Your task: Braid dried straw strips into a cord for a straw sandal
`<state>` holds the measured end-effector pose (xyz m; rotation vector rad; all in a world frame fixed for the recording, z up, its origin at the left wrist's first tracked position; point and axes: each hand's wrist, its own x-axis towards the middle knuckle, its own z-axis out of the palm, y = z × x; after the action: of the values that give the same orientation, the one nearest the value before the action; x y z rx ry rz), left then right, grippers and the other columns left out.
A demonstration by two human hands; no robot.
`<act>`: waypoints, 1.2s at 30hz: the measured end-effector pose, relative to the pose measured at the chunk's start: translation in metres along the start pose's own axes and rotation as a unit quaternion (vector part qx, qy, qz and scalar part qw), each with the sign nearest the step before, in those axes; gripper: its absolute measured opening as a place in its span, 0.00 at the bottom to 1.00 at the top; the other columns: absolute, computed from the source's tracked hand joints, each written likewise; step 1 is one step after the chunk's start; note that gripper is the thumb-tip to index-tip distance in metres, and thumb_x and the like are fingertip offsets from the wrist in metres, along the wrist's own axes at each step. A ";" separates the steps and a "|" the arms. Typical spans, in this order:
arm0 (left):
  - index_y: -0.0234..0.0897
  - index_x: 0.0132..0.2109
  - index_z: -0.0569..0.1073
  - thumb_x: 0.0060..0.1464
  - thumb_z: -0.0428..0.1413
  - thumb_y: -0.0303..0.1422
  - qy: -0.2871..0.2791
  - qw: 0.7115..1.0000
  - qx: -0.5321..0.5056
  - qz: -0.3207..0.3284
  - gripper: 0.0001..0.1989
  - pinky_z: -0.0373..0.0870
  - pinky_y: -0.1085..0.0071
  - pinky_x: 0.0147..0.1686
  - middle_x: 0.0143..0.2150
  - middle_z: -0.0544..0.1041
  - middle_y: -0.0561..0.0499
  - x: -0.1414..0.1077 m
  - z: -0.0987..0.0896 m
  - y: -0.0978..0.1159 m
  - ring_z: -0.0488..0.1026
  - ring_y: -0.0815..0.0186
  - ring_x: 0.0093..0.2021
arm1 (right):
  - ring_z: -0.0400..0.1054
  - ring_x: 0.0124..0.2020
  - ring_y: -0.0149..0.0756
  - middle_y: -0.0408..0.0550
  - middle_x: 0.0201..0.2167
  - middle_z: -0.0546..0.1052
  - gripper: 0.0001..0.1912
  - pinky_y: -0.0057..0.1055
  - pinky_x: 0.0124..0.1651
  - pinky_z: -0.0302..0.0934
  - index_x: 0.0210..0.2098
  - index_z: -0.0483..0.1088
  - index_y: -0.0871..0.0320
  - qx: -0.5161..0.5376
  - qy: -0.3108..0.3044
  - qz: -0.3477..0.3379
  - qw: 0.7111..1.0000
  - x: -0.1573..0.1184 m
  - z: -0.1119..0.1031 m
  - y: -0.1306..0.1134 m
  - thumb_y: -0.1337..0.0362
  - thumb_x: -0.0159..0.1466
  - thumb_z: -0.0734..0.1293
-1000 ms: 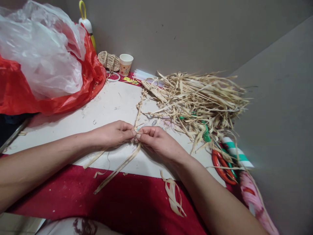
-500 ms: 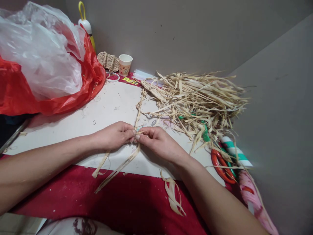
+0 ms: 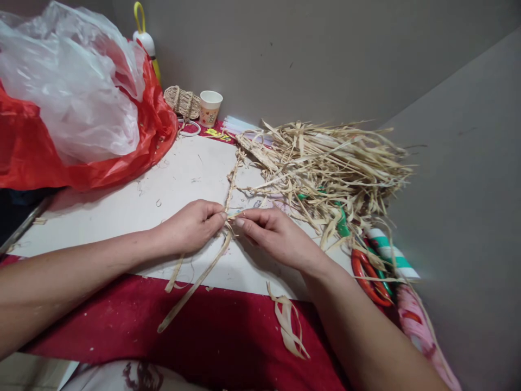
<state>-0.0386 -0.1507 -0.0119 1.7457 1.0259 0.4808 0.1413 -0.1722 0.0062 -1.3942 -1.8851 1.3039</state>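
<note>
A thin braid of dry, straw-coloured plant strips (image 3: 232, 184) runs down the white board (image 3: 195, 174) to my hands. My left hand (image 3: 199, 224) is closed, pinching the braid's lower end between thumb and forefinger. Just to its right, my right hand (image 3: 268, 231) pinches the tip of a short strip that comes out of the braid. Below the left hand, a long loose strip (image 3: 195, 288) hangs down over the board's front edge. A shorter strip (image 3: 176, 271) shows under the left wrist.
A heap of dry strips (image 3: 342, 168) covers the back right. Red-handled scissors (image 3: 366, 277) lie beside a striped roll (image 3: 393, 252). At the back stand a paper cup (image 3: 210, 111) and a woven coil (image 3: 182, 103). Plastic bags (image 3: 93, 103) fill the left. Loose scraps (image 3: 288, 326) lie on red cloth.
My right hand has moved slightly to the right, away from the left, drawing the short strip sideways. The left hand keeps its pinch on the braid. The hanging strips have shifted a little.
</note>
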 end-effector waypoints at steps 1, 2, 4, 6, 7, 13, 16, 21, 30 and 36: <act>0.35 0.23 0.63 0.55 0.44 0.35 0.003 1.000 0.006 0.003 0.15 0.53 0.75 0.24 0.20 0.58 0.57 0.000 0.000 0.000 0.55 0.73 0.23 | 0.49 0.19 0.24 0.37 0.15 0.58 0.16 0.24 0.23 0.45 0.18 0.61 0.60 -0.007 0.014 0.001 1.000 0.000 0.000 -0.001 0.61 0.60 0.60; 0.35 0.23 0.63 0.55 0.44 0.35 0.007 1.000 0.012 0.007 0.15 0.52 0.75 0.24 0.20 0.58 0.57 0.000 0.001 0.001 0.55 0.73 0.22 | 0.49 0.18 0.24 0.37 0.14 0.58 0.15 0.24 0.22 0.45 0.18 0.61 0.60 -0.007 0.029 0.007 1.000 0.000 0.000 -0.001 0.61 0.59 0.61; 0.35 0.23 0.64 0.55 0.44 0.34 0.014 0.999 0.023 0.020 0.14 0.53 0.75 0.24 0.20 0.59 0.57 0.000 0.001 0.001 0.56 0.73 0.23 | 0.49 0.16 0.23 0.37 0.13 0.59 0.13 0.23 0.19 0.42 0.20 0.64 0.60 0.027 0.038 0.038 0.998 0.000 0.002 -0.001 0.61 0.58 0.62; 0.34 0.25 0.67 0.54 0.44 0.32 0.023 0.999 0.034 0.034 0.14 0.55 0.75 0.26 0.21 0.62 0.57 -0.001 0.002 0.001 0.58 0.73 0.23 | 0.47 0.12 0.22 0.36 0.11 0.59 0.12 0.23 0.16 0.40 0.22 0.66 0.61 0.113 0.019 0.084 0.990 -0.001 0.008 -0.002 0.60 0.57 0.62; 0.34 0.25 0.68 0.54 0.44 0.31 0.024 0.998 0.036 0.038 0.13 0.56 0.75 0.26 0.21 0.63 0.56 -0.002 0.003 0.001 0.59 0.73 0.24 | 0.46 0.11 0.22 0.36 0.10 0.60 0.12 0.23 0.15 0.40 0.22 0.66 0.61 0.165 0.005 0.106 0.981 -0.001 0.012 -0.003 0.59 0.58 0.61; 0.35 0.23 0.62 0.55 0.43 0.31 -0.006 0.998 -0.061 -0.005 0.13 0.57 0.76 0.24 0.19 0.65 0.56 -0.004 0.007 -0.002 0.60 0.74 0.21 | 0.56 0.11 0.26 0.39 0.10 0.65 0.13 0.25 0.21 0.55 0.22 0.63 0.59 0.212 -0.012 0.104 0.972 -0.008 0.047 -0.002 0.61 0.60 0.57; 0.35 0.21 0.61 0.54 0.46 0.32 0.001 0.995 -0.097 -0.008 0.14 0.54 0.76 0.22 0.18 0.60 0.58 -0.004 0.007 -0.002 0.56 0.75 0.20 | 0.58 0.15 0.27 0.42 0.13 0.67 0.16 0.25 0.22 0.51 0.17 0.58 0.58 -0.017 0.053 0.051 0.997 -0.010 0.054 0.000 0.64 0.60 0.56; 0.34 0.21 0.64 0.52 0.48 0.32 -0.015 0.988 -0.151 -0.033 0.13 0.53 0.76 0.22 0.18 0.58 0.58 -0.003 0.007 0.001 0.53 0.75 0.21 | 0.62 0.20 0.31 0.48 0.20 0.74 0.15 0.29 0.25 0.45 0.23 0.66 0.59 -0.332 0.077 0.013 0.940 -0.013 0.050 -0.003 0.65 0.62 0.55; 0.32 0.27 0.70 0.50 0.52 0.31 -0.043 0.965 -0.242 -0.087 0.08 0.48 0.77 0.18 0.16 0.61 0.59 -0.006 0.005 0.005 0.52 0.77 0.17 | 0.63 0.20 0.30 0.47 0.23 0.75 0.14 0.30 0.26 0.43 0.27 0.68 0.60 -0.425 -0.028 -0.048 0.903 -0.027 0.047 -0.017 0.65 0.65 0.55; 0.33 0.30 0.71 0.52 0.53 0.34 -0.066 0.957 -0.258 -0.119 0.09 0.39 0.75 0.16 0.13 0.54 0.61 -0.006 -0.003 0.009 0.46 0.78 0.14 | 0.52 0.17 0.25 0.40 0.14 0.63 0.20 0.25 0.22 0.44 0.18 0.64 0.60 -0.164 -0.084 -0.042 0.982 -0.035 0.005 -0.032 0.57 0.63 0.60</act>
<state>-0.0408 -0.1547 -0.0017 1.1580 0.9010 0.4256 0.1357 -0.2078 0.0376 -1.3741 -2.3311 1.1387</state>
